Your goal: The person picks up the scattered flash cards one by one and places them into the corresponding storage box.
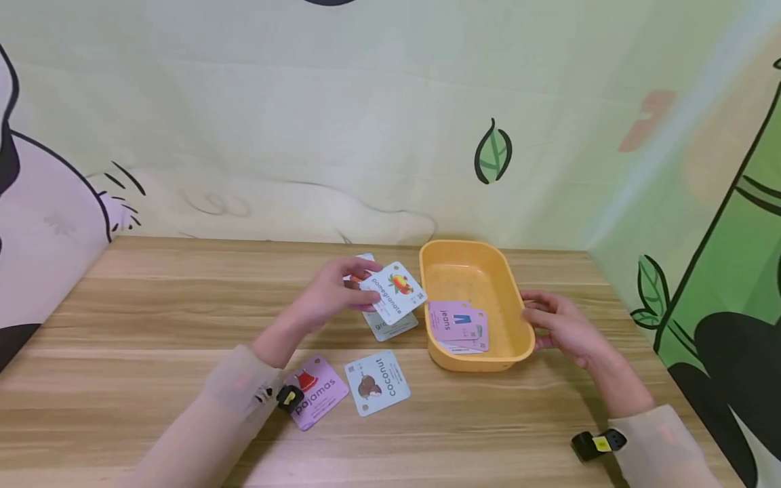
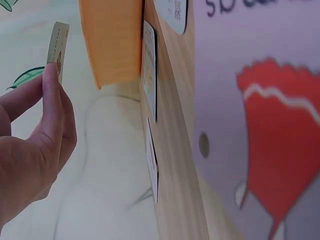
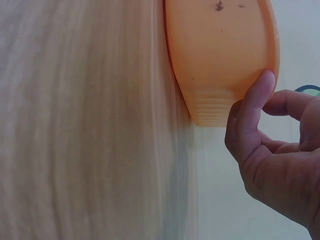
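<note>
In the head view my left hand (image 1: 332, 288) pinches a white pomegranate card (image 1: 396, 291) between thumb and fingers, its corner right at the rim of a yellow plastic basket (image 1: 512, 285). The left wrist view shows that card (image 2: 57, 47) nearly edge-on, raised off the table. Below it lies a grey-white card (image 1: 390, 327), its word partly covered, and another card shows behind my fingers. My right hand (image 1: 564, 325) grips the basket's right rim; the right wrist view has its fingers (image 3: 257, 97) against the outer wall. Inside the basket, a purple jeans card (image 1: 450, 322) tops several others.
Nearer me on the wooden table (image 1: 482, 434) lie a light blue coconut card (image 1: 378, 383) and a purple pajamas card (image 1: 320, 390), the latter partly under my left wrist camera (image 1: 289, 398). A printed cloth backdrop (image 1: 274, 122) rises behind the table.
</note>
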`<state>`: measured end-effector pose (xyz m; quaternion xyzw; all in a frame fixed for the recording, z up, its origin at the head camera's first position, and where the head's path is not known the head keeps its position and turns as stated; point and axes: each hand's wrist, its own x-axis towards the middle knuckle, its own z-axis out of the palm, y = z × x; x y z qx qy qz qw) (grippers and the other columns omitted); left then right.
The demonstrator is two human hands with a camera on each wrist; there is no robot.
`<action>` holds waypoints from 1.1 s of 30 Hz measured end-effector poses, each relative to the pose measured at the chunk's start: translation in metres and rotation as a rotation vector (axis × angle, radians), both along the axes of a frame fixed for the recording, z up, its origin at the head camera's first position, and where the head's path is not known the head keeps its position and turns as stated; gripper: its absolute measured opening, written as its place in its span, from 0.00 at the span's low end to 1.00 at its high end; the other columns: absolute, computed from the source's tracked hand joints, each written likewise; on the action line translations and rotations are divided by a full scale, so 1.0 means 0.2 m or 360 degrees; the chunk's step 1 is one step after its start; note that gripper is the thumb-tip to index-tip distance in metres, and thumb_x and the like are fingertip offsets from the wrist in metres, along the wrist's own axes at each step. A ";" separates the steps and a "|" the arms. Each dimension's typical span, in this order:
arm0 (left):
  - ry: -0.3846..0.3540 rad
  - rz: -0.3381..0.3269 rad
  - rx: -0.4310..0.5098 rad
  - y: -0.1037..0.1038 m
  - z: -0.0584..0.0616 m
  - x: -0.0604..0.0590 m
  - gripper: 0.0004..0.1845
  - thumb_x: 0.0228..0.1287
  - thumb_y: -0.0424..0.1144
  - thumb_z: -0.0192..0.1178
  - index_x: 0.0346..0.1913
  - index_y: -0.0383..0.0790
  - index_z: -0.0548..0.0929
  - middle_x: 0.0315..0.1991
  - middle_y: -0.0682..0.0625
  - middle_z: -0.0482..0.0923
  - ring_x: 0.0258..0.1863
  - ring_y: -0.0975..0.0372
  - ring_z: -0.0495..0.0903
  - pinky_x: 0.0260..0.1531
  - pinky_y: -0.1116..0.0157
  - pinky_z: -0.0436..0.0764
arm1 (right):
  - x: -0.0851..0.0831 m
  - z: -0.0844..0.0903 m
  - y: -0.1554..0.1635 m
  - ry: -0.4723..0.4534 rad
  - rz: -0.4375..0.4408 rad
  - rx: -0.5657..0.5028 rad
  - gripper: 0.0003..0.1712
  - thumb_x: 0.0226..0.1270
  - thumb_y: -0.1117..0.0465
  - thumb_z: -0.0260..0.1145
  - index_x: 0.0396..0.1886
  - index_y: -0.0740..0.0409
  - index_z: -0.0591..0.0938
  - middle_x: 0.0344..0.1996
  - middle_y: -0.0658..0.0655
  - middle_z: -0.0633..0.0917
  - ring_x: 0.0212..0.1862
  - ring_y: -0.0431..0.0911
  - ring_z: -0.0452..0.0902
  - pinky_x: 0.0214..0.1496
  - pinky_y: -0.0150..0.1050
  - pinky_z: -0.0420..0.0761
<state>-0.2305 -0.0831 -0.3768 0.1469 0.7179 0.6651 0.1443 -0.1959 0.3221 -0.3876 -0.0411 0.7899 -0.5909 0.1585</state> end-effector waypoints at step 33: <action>-0.0101 -0.0075 -0.0020 0.29 -0.03 -0.10 0.27 0.60 0.23 0.71 0.63 0.26 0.77 0.50 0.37 0.74 0.39 0.51 0.86 0.44 0.59 0.87 | 0.00 0.00 0.00 -0.0001 0.0010 -0.0020 0.33 0.81 0.63 0.55 0.76 0.75 0.56 0.59 0.75 0.73 0.43 0.46 0.83 0.35 0.42 0.88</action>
